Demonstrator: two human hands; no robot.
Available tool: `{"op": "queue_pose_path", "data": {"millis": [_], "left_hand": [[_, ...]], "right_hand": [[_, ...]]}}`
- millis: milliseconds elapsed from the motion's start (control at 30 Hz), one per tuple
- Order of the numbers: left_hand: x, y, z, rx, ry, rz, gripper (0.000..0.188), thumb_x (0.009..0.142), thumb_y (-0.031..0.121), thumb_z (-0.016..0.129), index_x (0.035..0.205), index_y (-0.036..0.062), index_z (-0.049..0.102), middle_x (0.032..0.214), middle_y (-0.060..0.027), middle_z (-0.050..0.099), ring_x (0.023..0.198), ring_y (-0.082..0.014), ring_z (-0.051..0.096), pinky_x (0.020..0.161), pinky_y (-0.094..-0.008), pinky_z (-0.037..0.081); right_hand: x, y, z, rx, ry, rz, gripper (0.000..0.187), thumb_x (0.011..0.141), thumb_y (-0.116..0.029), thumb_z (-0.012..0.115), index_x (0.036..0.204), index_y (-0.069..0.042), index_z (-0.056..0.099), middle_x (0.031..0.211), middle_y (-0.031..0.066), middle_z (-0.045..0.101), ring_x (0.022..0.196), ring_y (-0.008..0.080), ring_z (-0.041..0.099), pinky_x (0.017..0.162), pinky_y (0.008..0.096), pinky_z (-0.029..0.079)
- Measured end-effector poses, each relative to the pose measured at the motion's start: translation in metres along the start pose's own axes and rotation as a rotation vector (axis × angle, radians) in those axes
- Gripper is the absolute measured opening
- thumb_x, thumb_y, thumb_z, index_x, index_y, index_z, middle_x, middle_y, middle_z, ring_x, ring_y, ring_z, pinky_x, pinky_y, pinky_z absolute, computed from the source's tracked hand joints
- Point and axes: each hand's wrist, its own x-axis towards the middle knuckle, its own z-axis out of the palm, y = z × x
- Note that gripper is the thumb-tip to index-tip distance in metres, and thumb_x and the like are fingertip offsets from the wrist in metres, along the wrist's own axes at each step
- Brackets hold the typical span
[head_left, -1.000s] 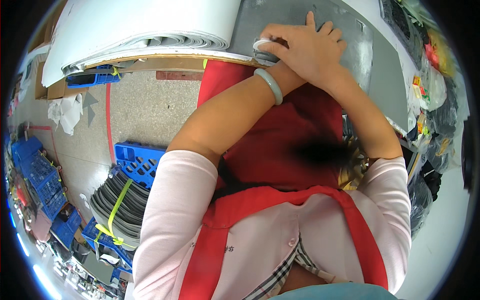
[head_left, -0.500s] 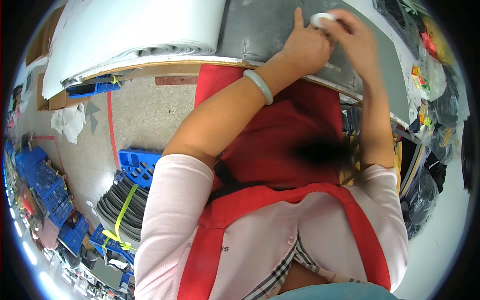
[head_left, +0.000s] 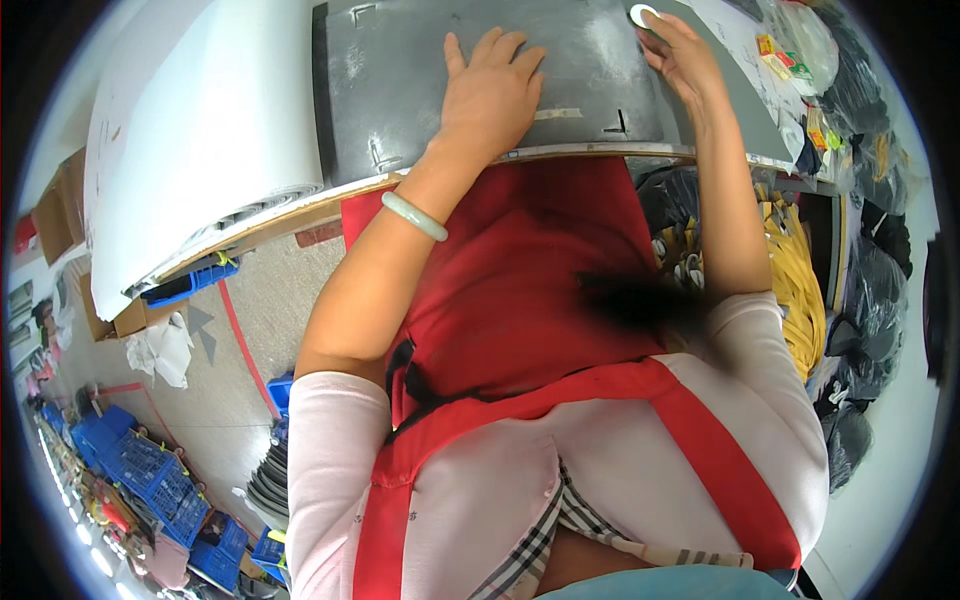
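My left hand [head_left: 492, 95] lies with its fingers spread on a dark grey sheet [head_left: 400, 100] with white smudges and black corner marks. It holds nothing. At the sheet's far right, my right hand [head_left: 685, 62] pinches a small white round disc [head_left: 643, 15] between thumb and fingers; its exact kind does not show. Left of my left hand, a thick stack of white sheets [head_left: 200, 120] curls over at its near edge.
The table's front edge [head_left: 350, 192] runs against my red apron [head_left: 520, 270]. Plastic bags and small packets [head_left: 785, 62] lie at the right. Beneath the table on that side hang yellow strips [head_left: 790, 280]. Blue crates [head_left: 160, 480] stand on the floor at left.
My hands have moved apart. The left has shifted left and flattened, fingers spread, on the dark sheet; the right keeps the white disc at the far right. My view has shifted too.
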Motion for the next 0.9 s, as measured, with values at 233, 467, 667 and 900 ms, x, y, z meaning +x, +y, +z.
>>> {"op": "queue_pose_path", "data": {"millis": [233, 467, 667, 900], "left_hand": [[-0.010, 0.035, -0.055, -0.425, 0.142, 0.180, 0.030, 0.087, 0.011, 0.071, 0.116, 0.0067, 0.069, 0.115, -0.0113, 0.067, 0.106, -0.0328, 0.062, 0.097, -0.0450, 0.046], [-0.026, 0.027, -0.072, -0.217, -0.251, 0.141, 0.023, 0.080, 0.009, 0.077, 0.102, 0.0047, 0.074, 0.104, -0.0123, 0.068, 0.098, -0.0341, 0.065, 0.085, -0.0410, 0.053], [-0.016, 0.004, -0.068, -0.469, -0.409, -0.031, 0.018, 0.082, 0.014, 0.076, 0.096, 0.0015, 0.074, 0.099, -0.0124, 0.069, 0.092, -0.0375, 0.065, 0.083, -0.0434, 0.054], [-0.019, 0.006, -0.079, -0.332, -0.456, 0.117, 0.021, 0.087, 0.005, 0.068, 0.108, 0.0020, 0.071, 0.109, -0.0138, 0.068, 0.097, -0.0361, 0.066, 0.085, -0.0414, 0.054]], "right_hand": [[-0.031, -0.031, 0.064, -0.086, -0.203, 0.031, 0.026, 0.097, -0.030, 0.070, 0.109, -0.007, 0.067, 0.096, -0.0012, 0.068, 0.088, 0.0087, 0.061, 0.077, 0.0238, 0.048], [-0.014, -0.053, 0.050, 0.281, -0.174, -0.181, 0.041, 0.099, -0.035, 0.067, 0.128, -0.006, 0.062, 0.118, 0.0002, 0.065, 0.104, 0.0091, 0.060, 0.089, 0.0236, 0.047], [-0.017, -0.044, 0.042, 0.254, -0.143, -0.185, 0.044, 0.099, -0.035, 0.068, 0.131, -0.006, 0.060, 0.119, 0.0011, 0.065, 0.106, 0.0100, 0.060, 0.092, 0.0237, 0.047], [-0.014, -0.029, 0.040, 0.294, -0.100, -0.209, 0.043, 0.099, -0.035, 0.067, 0.131, -0.006, 0.060, 0.117, 0.0011, 0.065, 0.105, 0.0101, 0.061, 0.091, 0.0239, 0.048]]}}
